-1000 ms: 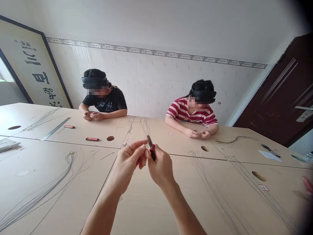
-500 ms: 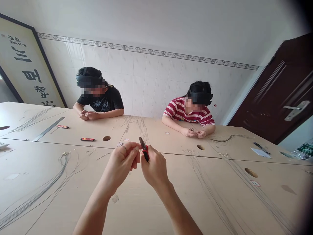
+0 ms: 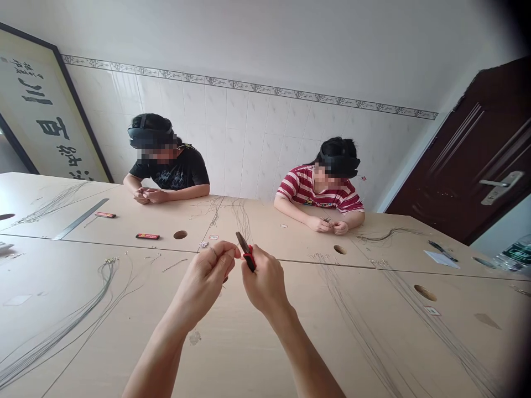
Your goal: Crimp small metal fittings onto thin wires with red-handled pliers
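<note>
My right hand (image 3: 265, 279) is wrapped round a pair of pliers (image 3: 248, 256) with red and black grips, its dark jaws pointing up and to the left. Just left of the pliers, my left hand (image 3: 209, 276) is closed in a pinch, a ring on one finger. Whatever its fingertips hold is too small to make out. Both hands are above the table, close together but apart. On the left lies a bundle of thin grey wires (image 3: 97, 298) with small brass-coloured ends. More thin wires (image 3: 348, 315) spread over the table to the right.
Two people sit across the table (image 3: 265, 342), their hands near its far edge. A steel ruler (image 3: 83, 218), a red-and-black box cutter (image 3: 147, 236), a pen (image 3: 443, 250) and a plastic bottle (image 3: 518, 254) lie about. Round holes (image 3: 180, 235) pierce the tabletop.
My right hand and the pliers have shifted slightly right, away from the left fingertips, widening the gap. My left hand has turned slightly and stays pinched.
</note>
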`<state>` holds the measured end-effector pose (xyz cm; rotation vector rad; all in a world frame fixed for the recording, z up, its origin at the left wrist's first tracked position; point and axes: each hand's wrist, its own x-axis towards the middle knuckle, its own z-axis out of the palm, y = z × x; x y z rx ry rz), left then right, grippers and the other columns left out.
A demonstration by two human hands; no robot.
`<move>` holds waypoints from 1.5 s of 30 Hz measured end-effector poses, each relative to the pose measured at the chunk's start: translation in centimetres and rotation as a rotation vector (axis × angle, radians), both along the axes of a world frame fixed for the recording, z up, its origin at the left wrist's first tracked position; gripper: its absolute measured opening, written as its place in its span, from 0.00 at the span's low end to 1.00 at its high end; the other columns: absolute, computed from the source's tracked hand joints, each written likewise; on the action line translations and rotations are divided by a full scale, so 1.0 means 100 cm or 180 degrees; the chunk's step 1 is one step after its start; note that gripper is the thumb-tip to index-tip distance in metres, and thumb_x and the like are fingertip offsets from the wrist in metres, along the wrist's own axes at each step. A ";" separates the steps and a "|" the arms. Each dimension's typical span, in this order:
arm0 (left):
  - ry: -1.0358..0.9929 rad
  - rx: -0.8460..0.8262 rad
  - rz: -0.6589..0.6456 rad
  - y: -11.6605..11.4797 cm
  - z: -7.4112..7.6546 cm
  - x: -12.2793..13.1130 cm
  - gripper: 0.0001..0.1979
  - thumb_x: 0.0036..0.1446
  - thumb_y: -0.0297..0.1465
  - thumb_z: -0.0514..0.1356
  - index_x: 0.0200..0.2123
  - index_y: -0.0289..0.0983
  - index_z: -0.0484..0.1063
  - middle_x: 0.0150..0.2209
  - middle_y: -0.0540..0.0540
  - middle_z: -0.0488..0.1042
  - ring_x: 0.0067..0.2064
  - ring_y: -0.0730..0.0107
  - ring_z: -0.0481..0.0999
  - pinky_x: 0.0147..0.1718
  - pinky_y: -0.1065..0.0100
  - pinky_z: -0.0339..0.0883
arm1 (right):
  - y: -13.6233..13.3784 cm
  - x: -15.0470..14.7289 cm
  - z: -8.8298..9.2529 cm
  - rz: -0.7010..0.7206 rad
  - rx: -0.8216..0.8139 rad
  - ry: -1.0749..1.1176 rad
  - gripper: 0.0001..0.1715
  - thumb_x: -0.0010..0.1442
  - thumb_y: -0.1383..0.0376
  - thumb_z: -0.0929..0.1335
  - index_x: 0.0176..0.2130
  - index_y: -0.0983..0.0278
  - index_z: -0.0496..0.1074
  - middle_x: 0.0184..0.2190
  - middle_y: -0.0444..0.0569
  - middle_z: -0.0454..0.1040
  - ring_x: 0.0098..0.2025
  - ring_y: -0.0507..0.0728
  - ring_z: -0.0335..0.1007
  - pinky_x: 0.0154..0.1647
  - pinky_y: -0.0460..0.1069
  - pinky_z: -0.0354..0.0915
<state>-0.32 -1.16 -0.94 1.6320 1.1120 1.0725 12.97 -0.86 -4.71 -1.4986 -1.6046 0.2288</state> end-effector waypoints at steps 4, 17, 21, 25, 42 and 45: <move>-0.0128 -0.0007 -0.0158 0.001 0.000 -0.003 0.10 0.61 0.37 0.52 0.35 0.40 0.70 0.21 0.55 0.53 0.25 0.72 0.52 0.24 0.70 0.47 | 0.000 0.000 0.000 0.0000 0.0069 -0.0029 0.06 0.53 0.69 0.59 0.26 0.60 0.57 0.22 0.42 0.64 0.24 0.53 0.58 0.26 0.45 0.50; -0.0310 -0.0051 0.0286 0.002 0.000 0.006 0.24 0.56 0.42 0.57 0.19 0.39 0.48 0.21 0.54 0.45 0.24 0.74 0.47 0.23 0.68 0.42 | 0.000 0.002 0.005 -0.0128 0.0031 0.0041 0.07 0.55 0.68 0.59 0.26 0.60 0.54 0.22 0.42 0.64 0.25 0.53 0.59 0.26 0.46 0.50; -0.0485 -0.0099 0.0409 0.005 -0.010 0.019 0.28 0.53 0.42 0.61 0.20 0.39 0.42 0.22 0.54 0.41 0.24 0.74 0.42 0.23 0.67 0.38 | -0.001 0.002 0.006 0.0006 0.0025 0.0101 0.08 0.55 0.68 0.59 0.26 0.60 0.52 0.22 0.40 0.63 0.24 0.52 0.57 0.25 0.45 0.49; -0.0747 0.0021 0.0503 0.006 -0.021 0.026 0.27 0.55 0.39 0.60 0.18 0.39 0.43 0.20 0.54 0.42 0.24 0.74 0.42 0.23 0.66 0.38 | -0.001 0.005 0.008 0.0042 0.0001 0.0122 0.08 0.55 0.68 0.59 0.26 0.60 0.53 0.23 0.41 0.64 0.25 0.52 0.57 0.26 0.45 0.49; -0.0399 0.0024 0.0336 0.006 -0.024 0.029 0.24 0.55 0.39 0.58 0.20 0.40 0.44 0.21 0.55 0.41 0.22 0.76 0.44 0.21 0.69 0.39 | -0.006 0.013 0.015 0.0108 0.0056 0.0292 0.06 0.57 0.67 0.61 0.28 0.60 0.60 0.23 0.41 0.67 0.25 0.52 0.60 0.27 0.46 0.53; -0.0428 -0.0068 0.0434 0.010 -0.023 0.028 0.22 0.54 0.43 0.61 0.20 0.39 0.53 0.20 0.56 0.48 0.21 0.76 0.49 0.20 0.71 0.42 | -0.006 0.011 0.013 0.0098 0.0136 0.0319 0.06 0.58 0.66 0.60 0.29 0.61 0.61 0.23 0.42 0.68 0.24 0.52 0.60 0.27 0.46 0.54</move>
